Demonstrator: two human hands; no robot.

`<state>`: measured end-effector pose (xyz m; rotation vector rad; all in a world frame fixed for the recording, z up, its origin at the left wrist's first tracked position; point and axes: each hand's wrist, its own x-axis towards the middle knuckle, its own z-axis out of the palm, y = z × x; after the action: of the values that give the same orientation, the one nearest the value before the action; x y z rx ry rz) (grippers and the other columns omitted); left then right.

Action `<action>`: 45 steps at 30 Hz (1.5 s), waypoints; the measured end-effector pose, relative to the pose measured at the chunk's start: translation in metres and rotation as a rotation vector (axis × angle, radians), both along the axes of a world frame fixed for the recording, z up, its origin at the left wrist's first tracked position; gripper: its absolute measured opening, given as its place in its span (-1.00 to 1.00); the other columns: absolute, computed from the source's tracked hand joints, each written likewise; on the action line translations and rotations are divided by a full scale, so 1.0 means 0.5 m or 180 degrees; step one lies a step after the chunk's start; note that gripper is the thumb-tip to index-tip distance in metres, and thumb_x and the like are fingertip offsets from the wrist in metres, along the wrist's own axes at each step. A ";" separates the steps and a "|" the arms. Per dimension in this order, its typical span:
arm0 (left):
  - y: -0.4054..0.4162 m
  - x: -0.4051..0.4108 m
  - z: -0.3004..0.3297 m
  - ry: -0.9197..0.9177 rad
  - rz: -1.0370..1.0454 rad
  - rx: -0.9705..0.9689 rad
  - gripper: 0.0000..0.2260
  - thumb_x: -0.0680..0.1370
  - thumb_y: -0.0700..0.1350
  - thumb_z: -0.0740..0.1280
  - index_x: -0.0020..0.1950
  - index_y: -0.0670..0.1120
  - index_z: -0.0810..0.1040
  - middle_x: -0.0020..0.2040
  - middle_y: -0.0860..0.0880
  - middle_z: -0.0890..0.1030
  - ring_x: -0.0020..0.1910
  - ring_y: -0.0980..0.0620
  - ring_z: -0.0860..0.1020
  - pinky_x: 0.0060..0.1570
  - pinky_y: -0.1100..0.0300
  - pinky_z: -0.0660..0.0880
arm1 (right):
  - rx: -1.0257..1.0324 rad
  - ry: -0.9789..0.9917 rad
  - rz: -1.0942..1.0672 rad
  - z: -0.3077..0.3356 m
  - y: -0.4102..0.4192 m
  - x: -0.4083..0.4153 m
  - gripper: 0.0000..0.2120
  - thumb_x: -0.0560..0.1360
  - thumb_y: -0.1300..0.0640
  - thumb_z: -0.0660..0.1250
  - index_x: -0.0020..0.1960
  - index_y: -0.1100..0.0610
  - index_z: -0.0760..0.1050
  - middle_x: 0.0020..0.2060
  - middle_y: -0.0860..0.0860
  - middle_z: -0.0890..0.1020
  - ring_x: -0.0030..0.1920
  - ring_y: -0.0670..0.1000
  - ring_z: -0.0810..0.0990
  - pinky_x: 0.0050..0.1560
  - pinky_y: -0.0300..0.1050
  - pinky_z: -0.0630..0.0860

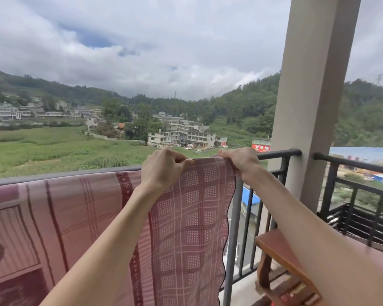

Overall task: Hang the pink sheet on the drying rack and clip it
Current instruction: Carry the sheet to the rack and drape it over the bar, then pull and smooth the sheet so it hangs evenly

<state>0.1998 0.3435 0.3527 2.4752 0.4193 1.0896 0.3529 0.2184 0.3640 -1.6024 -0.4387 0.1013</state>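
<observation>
The pink sheet [192,217], checked at its right end and striped further left, hangs over a horizontal grey bar [53,176] in front of the balcony railing. My left hand [161,167] pinches the sheet's top fold at the bar. My right hand [241,161] grips the sheet's upper right corner, a little to the right of the left hand. The sheet's wavy right edge hangs down beside a grey upright post [233,228]. No clip is visible.
A black metal railing [279,154] runs right to a thick beige pillar [312,107]. A brown wooden stool or table [279,250] stands low at the right, beside a black grille [358,221]. Beyond lie fields, buildings and hills.
</observation>
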 end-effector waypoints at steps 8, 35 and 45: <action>-0.032 0.132 0.029 -0.0082 0.0275 0.0214 -0.88 0.52 -0.08 0.35 -0.10 -0.01 0.69 -0.25 0.08 0.67 -0.54 0.21 0.41 -0.52 0.31 0.28 | 0.0034 0.0021 0.0024 0.030 -0.026 0.115 -0.80 0.32 0.20 0.52 -0.38 0.20 0.54 -0.43 0.07 0.61 -0.46 0.00 0.61 -0.45 -0.21 0.51; -0.135 0.086 -0.123 0.0792 0.0943 0.1452 -0.55 0.57 -0.02 0.21 0.45 0.01 0.24 0.50 -0.01 0.20 0.50 -0.01 0.10 0.48 -0.01 -0.08 | -0.1895 -0.3379 0.0306 -0.188 -0.103 0.072 -0.47 0.57 -0.02 0.14 0.49 0.07 0.11 0.51 0.11 0.09 0.52 0.07 0.01 0.50 0.11 -0.07; -0.203 -0.241 -0.223 0.1066 0.1657 0.0817 -0.54 0.60 0.04 0.10 0.49 0.04 0.12 0.53 -0.03 0.12 0.52 -0.01 -0.01 0.47 -0.05 -0.07 | -0.1512 -0.3740 0.1340 -0.240 -0.117 -0.196 -0.43 0.57 -0.04 0.14 0.51 0.02 0.03 0.52 0.09 0.09 0.52 0.06 -0.01 0.49 0.11 -0.13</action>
<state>0.0795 0.2418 0.2413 2.8739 1.1392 0.9482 0.2547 0.1599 0.2439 -1.8821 -1.7603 -0.4835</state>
